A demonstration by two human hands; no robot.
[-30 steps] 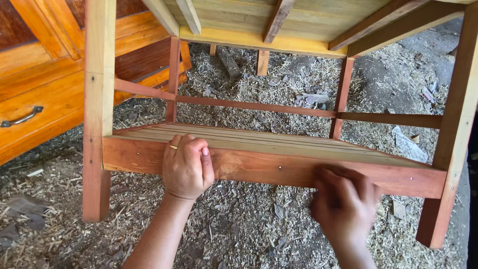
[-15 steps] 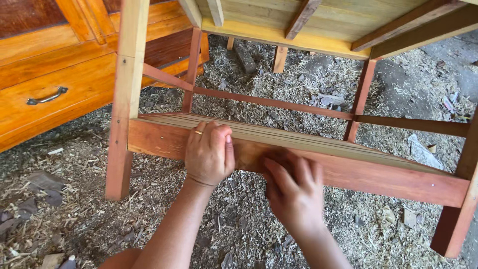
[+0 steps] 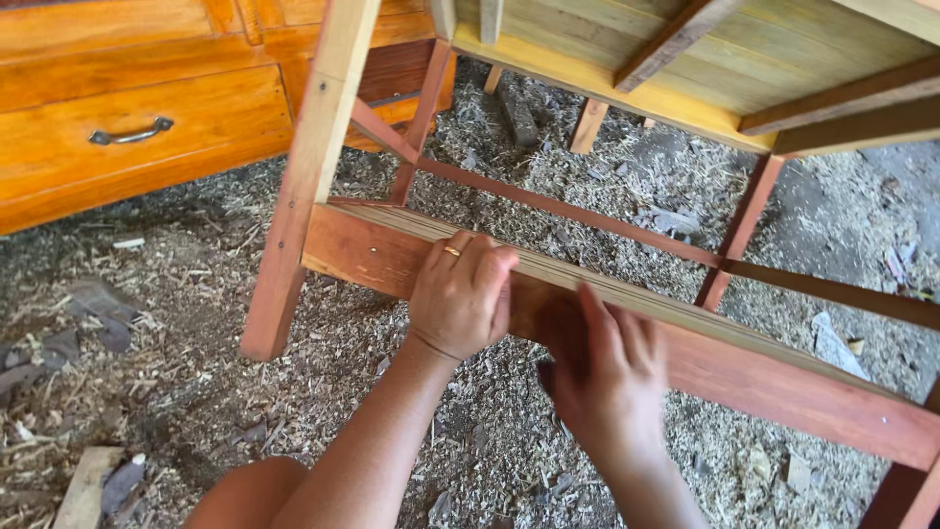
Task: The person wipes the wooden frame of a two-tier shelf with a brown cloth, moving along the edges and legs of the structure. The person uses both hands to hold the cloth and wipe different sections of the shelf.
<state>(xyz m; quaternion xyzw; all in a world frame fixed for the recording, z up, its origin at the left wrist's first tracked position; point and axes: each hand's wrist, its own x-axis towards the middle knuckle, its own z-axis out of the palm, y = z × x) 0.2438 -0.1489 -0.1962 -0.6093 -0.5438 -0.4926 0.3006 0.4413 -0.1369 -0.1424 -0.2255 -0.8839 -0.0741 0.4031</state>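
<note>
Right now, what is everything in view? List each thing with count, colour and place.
front rail: one, reddish-brown, runs across the frame low down, from the left leg toward the lower right.
slatted shelf: one, pale wood, just behind the front rail.
left leg: one, light wood, upright at left of centre.
back rail: one, reddish, behind the shelf.
tabletop underside: one, yellowish planks, top right.
drawer cabinet: one, orange wood, top left.
drawer handle: one, dark metal, on the cabinet.
wood shavings: many, grey-tan, over the ground.
left hand: one, ring on a finger, grip over the front rail.
right hand: one, blurred, against the rail face.
</note>
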